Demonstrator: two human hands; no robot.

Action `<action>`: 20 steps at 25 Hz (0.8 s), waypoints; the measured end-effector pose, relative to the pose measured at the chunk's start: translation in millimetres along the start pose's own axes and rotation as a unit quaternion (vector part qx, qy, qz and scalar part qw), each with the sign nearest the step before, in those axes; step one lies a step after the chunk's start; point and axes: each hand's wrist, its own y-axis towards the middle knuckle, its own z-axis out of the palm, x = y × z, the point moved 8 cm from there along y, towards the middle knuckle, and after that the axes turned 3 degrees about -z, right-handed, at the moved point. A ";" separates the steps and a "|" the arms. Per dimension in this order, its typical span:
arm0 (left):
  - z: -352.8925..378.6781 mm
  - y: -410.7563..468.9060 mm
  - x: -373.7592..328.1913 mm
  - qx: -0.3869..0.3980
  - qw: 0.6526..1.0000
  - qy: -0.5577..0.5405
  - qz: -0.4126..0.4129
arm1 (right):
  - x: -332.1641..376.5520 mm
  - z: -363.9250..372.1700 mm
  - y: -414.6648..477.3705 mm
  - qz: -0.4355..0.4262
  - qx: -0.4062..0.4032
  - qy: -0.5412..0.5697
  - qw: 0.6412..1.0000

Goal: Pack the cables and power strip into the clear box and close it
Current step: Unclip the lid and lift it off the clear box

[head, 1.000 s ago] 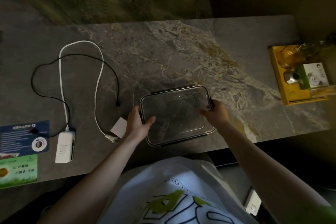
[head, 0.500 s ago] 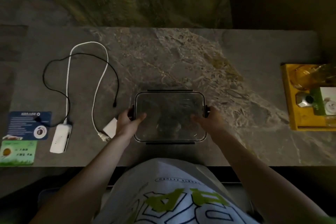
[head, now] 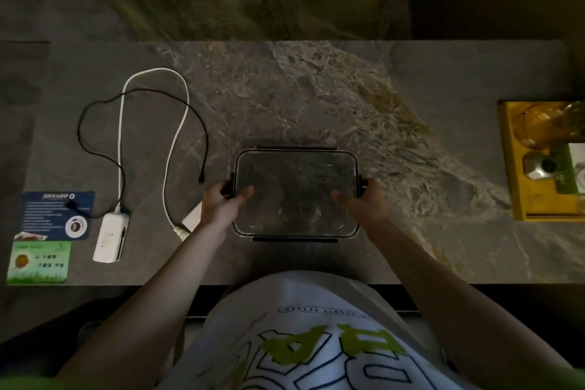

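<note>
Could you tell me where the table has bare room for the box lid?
Free: the wide patch between the clear box and the yellow tray, and the stretch behind the box. Crowded: left of the box, with the white cable, black cable, power strip and two cards.

Shows clear box [head: 297,193], lid on, flat near tabletop [head: 348,89] front edge; well left, white power strip [head: 110,237] with looped white cable [head: 120,152], crossed by black cable [head: 79,132].

Bare tabletop [head: 443,225] btwn clear box [head: 297,152] & yellow tray [head: 510,174], cables [head: 120,152] crowd left
</note>
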 end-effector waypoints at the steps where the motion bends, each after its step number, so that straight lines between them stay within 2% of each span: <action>1: -0.2 2.4 -1.1 0.005 1.000 0.003 -0.001 | 0.7 -0.3 1.1 0.000 -0.007 -0.001 1.000; 10: 0.5 8.6 -2.8 0.030 1.000 0.002 0.000 | -2.6 2.8 5.8 -0.001 -0.015 -0.001 1.000; 20: 0.5 19.7 -7.7 0.047 0.998 0.049 0.011 | -4.0 -1.7 3.6 0.012 -0.026 0.038 0.999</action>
